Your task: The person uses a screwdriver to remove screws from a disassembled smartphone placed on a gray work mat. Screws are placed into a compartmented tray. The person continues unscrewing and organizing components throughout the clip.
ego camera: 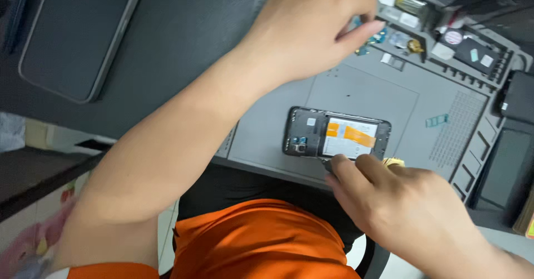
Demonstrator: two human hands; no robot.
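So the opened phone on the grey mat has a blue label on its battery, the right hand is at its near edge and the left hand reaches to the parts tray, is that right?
Not quite: the head view shows the label on the opened phone is orange and white, not blue. The rest holds: the right hand is at its near edge, the left hand reaches to the parts tray of the grey mat.

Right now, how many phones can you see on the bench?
2: an opened phone with its back cover off on the grey repair mat, steadied by the right hand; an intact dark phone face-down at top left. Others may be hidden.
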